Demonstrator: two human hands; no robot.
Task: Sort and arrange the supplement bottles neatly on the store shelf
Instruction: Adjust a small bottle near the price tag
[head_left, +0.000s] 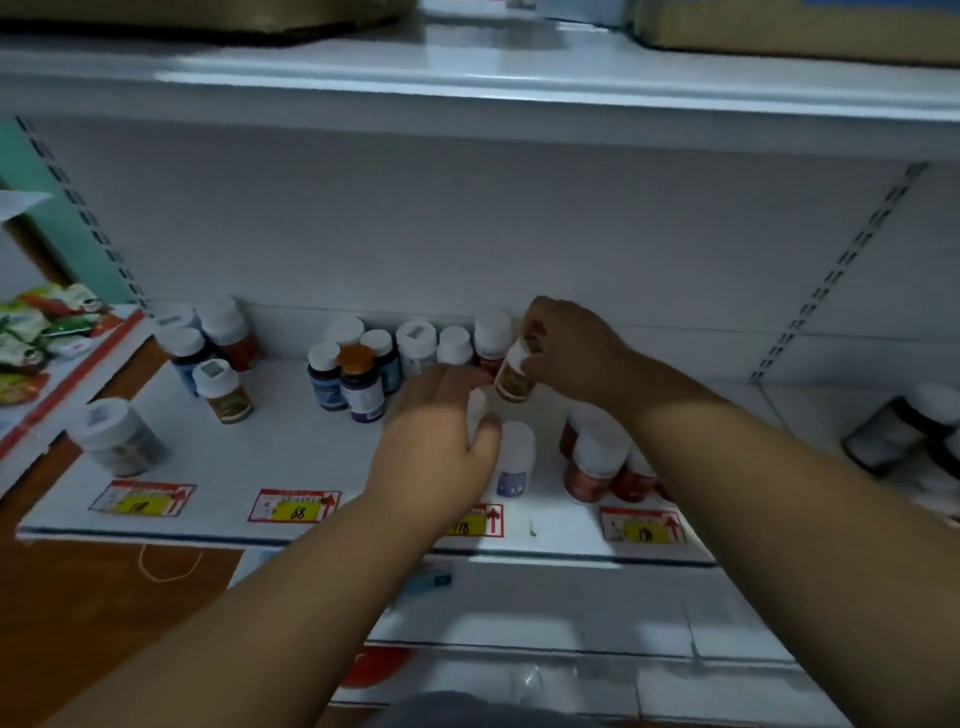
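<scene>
1. White shelf (291, 457), front edge lined with red-and-yellow price tags (294, 505); "68" readable on one, "118" half hidden under the left wrist, the rest too blurred to read.
2. Cardboard boxes (779, 31) on the board above the shelf, cut off by the top of the frame.
3. Right hand (571, 348) above the shelf's back middle, fingers curled round a tilted brown-label bottle (514, 374); label text illegible.
4. Left hand (441, 436) at the shelf's middle, fingers bent over a white cap (477, 410); cannot tell whether gripping or only touching, bottle body hidden.
5. Red bottles (592, 467) near the shelf's front right, partly behind the right forearm.
6. Dark-blue bottles (358, 384) grouped at the shelf's back, left of the hands; labels blurred.
7. White bottle (515, 462) on the shelf just right of the left hand, purple label unreadable.
</scene>
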